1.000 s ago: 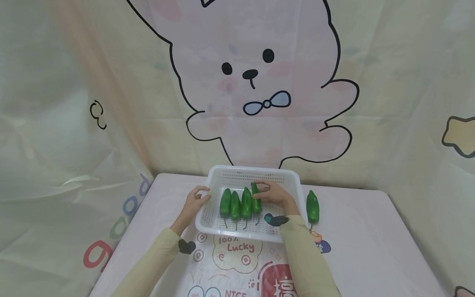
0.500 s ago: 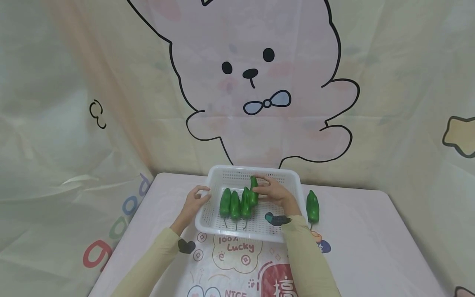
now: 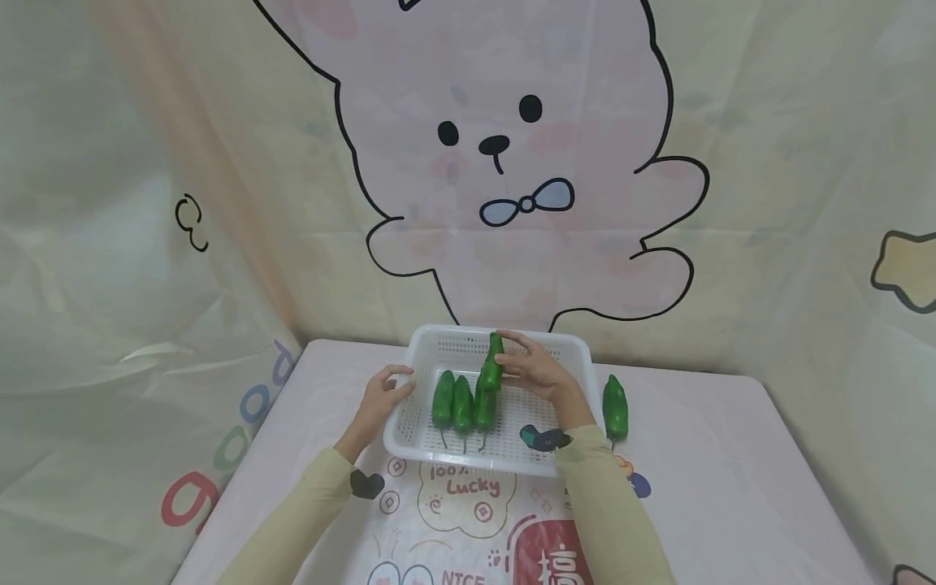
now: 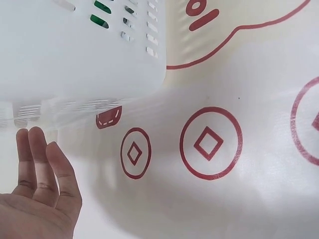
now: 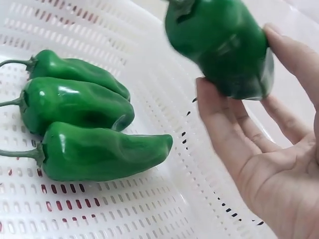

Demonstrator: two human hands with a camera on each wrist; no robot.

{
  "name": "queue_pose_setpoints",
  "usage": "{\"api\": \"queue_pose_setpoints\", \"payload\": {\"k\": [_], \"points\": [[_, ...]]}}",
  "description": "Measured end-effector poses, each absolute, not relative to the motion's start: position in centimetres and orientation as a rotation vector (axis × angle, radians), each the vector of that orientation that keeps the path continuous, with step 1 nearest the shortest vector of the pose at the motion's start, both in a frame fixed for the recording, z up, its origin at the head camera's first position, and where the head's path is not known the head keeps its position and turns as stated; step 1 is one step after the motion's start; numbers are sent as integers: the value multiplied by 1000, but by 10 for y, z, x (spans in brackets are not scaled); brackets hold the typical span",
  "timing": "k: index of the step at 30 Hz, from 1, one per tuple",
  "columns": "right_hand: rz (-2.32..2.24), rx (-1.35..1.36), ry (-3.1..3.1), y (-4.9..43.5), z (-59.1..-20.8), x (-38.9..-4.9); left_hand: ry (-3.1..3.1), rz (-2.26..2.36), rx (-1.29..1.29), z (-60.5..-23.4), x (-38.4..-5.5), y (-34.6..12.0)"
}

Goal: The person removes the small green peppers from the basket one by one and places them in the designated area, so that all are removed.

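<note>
My right hand point(image 3: 537, 370) pinches a green pepper point(image 3: 492, 361) between thumb and fingers, above the back part of a white plastic basket point(image 3: 504, 470). In the right wrist view, this pepper point(image 5: 224, 47) is raised off the basket floor. Three more green peppers lie side by side in the basket: the left one point(image 3: 443, 400), the middle one point(image 3: 463, 404) and the right one point(image 3: 485, 410). The held pepper overlaps the right one in the head view. My left hand point(image 3: 382, 398) is at the basket's left rim; its visible fingers point(image 4: 42, 169) are fairly straight and close to the rim's underside.
Outside the basket, another green pepper point(image 3: 616, 409) lies on the table to the right. A pale printed cloth point(image 3: 717, 471) covers the table. Behind it hangs a backdrop point(image 3: 504, 268) with a cartoon animal.
My right hand has lifted the pepper from the right end of the row, taking it up, back and slightly left. The left hand and basket stay put.
</note>
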State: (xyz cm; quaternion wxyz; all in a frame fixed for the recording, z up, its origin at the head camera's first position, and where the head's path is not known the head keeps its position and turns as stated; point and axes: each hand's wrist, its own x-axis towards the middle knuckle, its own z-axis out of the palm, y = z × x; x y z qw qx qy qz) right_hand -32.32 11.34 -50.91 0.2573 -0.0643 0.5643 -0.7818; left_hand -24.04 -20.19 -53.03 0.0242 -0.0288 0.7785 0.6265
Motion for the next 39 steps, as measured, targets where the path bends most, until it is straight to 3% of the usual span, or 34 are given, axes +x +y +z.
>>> {"api": "queue_pose_setpoints", "payload": {"k": [17, 28, 39], "points": [[-2150, -282, 1632, 114, -474, -314, 2454, 1932, -102, -535, -242, -204], [-2137, -328, 1770, 128, -446, -296, 2442, 1933, -52, -506, -228, -197], [-2147, -331, 1830, 158, -438, -279, 2488, 1930, -96, -536, -241, -203]]}}
